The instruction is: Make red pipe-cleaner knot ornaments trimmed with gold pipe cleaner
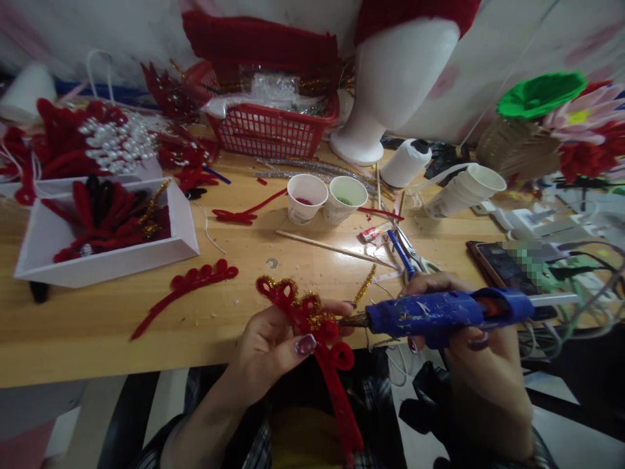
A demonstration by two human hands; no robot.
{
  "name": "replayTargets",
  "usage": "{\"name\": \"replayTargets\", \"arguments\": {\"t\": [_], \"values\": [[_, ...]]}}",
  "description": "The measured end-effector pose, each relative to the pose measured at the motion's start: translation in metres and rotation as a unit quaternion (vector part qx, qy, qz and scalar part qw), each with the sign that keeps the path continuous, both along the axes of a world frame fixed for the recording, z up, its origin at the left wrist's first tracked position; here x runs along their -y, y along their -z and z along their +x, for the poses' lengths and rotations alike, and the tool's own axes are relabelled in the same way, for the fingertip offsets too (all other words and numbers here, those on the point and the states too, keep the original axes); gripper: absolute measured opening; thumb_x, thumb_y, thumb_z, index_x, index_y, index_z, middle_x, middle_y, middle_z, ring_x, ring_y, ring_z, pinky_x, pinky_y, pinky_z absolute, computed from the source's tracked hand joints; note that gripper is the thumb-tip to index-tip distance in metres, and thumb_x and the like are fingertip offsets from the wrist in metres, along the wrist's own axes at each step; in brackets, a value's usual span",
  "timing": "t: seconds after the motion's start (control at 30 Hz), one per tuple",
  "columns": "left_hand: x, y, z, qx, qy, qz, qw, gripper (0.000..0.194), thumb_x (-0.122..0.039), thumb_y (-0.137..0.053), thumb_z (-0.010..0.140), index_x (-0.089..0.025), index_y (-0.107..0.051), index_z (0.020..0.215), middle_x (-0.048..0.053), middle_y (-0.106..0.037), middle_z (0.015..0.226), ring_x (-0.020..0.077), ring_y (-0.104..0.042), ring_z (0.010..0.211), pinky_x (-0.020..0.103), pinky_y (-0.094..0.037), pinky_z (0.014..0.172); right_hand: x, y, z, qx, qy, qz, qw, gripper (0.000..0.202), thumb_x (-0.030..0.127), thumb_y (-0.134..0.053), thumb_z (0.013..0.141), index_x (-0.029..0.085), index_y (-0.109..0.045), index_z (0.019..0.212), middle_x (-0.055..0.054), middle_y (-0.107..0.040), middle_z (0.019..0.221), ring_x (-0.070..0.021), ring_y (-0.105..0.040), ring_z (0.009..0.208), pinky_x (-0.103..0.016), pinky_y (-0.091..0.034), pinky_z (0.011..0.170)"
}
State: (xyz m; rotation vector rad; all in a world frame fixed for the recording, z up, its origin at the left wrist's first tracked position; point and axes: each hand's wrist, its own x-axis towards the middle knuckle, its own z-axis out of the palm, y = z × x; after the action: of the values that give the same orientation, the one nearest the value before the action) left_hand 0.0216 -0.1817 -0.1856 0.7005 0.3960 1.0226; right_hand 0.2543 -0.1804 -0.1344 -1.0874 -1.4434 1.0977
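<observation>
Between the thumb and fingers of my left hand [273, 355] is a red pipe-cleaner piece [336, 391] with curled loops along one side. Gold tinsel trims its upper loops, and its straight tail hangs down past the table edge. My right hand [469, 352] is wrapped round a blue hot glue gun [430, 316], a white glue stick poking out of its back end. The gun's nozzle points left and meets or nearly meets the loops by the gold trim. A similar red looped piece [205, 277] without gold lies on the table to the left.
A white box [112, 260] of red and black pieces stands at left. Two paper cups [307, 195] with red and green bits, a wooden stick [332, 247], scissors [415, 251] and a phone [508, 267] lie ahead. Behind are a red basket [273, 130] and a white mannequin head [400, 71].
</observation>
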Motion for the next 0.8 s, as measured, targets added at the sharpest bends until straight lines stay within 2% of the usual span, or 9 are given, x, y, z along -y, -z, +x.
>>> {"name": "replayTargets", "arguments": {"t": [0.2, 0.43, 0.6, 0.8], "values": [[0.0, -0.002, 0.001, -0.002, -0.021, -0.006, 1.0, 0.025, -0.031, -0.071, 0.087, -0.027, -0.076, 0.111, 0.01, -0.073, 0.124, 0.0307, -0.07, 0.11, 0.043, -0.057, 0.094, -0.003, -0.003, -0.002, 0.006, -0.014, 0.004, 1.0, 0.037, 0.057, -0.065, 0.086, 0.024, -0.068, 0.102, -0.003, -0.064, 0.082, -0.0115, -0.055, 0.047, -0.024, -0.041, 0.039], [0.001, -0.002, 0.0, -0.004, -0.019, 0.0, 1.0, 0.026, -0.032, -0.07, 0.088, -0.027, -0.076, 0.112, 0.009, -0.074, 0.123, 0.0279, -0.07, 0.109, 0.036, -0.06, 0.088, 0.0, -0.002, -0.004, -0.002, -0.006, 0.002, 1.0, 0.038, 0.057, -0.066, 0.085, 0.022, -0.068, 0.1, -0.004, -0.063, 0.085, -0.0101, -0.053, 0.048, -0.023, -0.038, 0.04], [0.0, -0.001, -0.001, -0.005, -0.025, 0.0, 1.0, 0.025, -0.033, -0.071, 0.086, -0.025, -0.077, 0.11, 0.01, -0.075, 0.121, 0.0297, -0.069, 0.113, 0.04, -0.058, 0.093, 0.004, -0.003, -0.007, 0.022, 0.025, 0.009, 0.999, 0.042, 0.063, -0.065, 0.082, 0.023, -0.067, 0.095, -0.002, -0.061, 0.08, -0.0107, -0.044, 0.046, -0.027, -0.037, 0.042], [-0.001, -0.002, 0.0, 0.017, -0.016, -0.002, 1.0, 0.025, -0.033, -0.071, 0.087, -0.027, -0.077, 0.11, 0.008, -0.074, 0.123, 0.028, -0.071, 0.108, 0.042, -0.057, 0.095, 0.002, -0.003, 0.003, 0.074, -0.014, 0.017, 0.997, 0.043, 0.064, -0.061, 0.084, 0.024, -0.067, 0.098, -0.003, -0.06, 0.082, -0.013, -0.044, 0.049, -0.03, -0.039, 0.047]]}}
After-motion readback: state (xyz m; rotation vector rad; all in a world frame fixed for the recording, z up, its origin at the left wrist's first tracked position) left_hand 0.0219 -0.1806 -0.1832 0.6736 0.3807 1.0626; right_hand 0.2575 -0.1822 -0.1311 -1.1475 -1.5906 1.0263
